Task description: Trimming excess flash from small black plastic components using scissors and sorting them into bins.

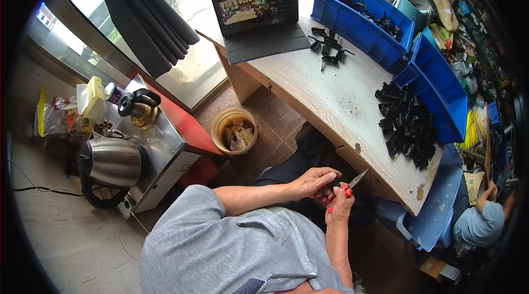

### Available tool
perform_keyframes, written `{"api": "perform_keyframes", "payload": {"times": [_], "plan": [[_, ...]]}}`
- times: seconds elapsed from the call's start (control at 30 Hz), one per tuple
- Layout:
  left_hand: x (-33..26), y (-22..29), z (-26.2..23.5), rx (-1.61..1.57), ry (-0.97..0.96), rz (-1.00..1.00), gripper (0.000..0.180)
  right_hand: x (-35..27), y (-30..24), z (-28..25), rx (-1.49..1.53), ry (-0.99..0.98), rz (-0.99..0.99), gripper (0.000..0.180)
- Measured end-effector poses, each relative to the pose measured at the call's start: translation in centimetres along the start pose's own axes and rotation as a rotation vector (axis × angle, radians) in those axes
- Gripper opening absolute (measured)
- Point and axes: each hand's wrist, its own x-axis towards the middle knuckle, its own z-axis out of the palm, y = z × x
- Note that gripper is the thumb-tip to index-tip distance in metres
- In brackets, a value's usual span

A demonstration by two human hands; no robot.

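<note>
My right hand [340,206] is closed round a red-handled cutting tool with a pointed metal blade [358,178]. The blade points up and to the right, toward the table's front edge; whether it is a knife or scissors I cannot make out. Close against it, my left hand [318,183] pinches a small dark piece [334,185], mostly hidden by the fingers. Both hands are held over my lap, just off the table. On the white table [330,96], a large heap of black plastic parts [406,123] lies at the right. A smaller group of similar black parts [329,49] lies farther back.
A tablet [256,10] stands at the table's back left. Blue bins [358,18] line its far right side, one holding black parts. A bucket [234,130] is on the floor. At left, a steel kettle [113,163] stands on a cabinet. Another person [479,222] sits at far right.
</note>
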Motion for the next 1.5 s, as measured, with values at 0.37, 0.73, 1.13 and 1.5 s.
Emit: {"api": "perform_keyframes", "payload": {"times": [0.37, 0.73, 1.13, 1.5], "plan": [[-0.2, 0.5, 0.2, -0.078, 0.134, -0.164, 0.032, -0.2, 0.3, 0.7, -0.001, -0.038, 0.020, 0.006], [3.1, 0.1, 0.9, -0.249, 0.241, -0.323, 0.011, 0.2, -0.1, 1.6, -0.067, 0.103, -0.041, 0.008], [2.2, -1.2, 0.3, -0.200, 0.115, -0.284, 0.016, -0.9, -0.2, 1.3, -0.065, 0.127, 0.019, 0.016], [-0.5, 2.7, -1.4, 0.119, -0.200, 0.078, 0.041, 0.3, -1.7, 1.0, 0.066, 0.015, -0.068, 0.021]]}}
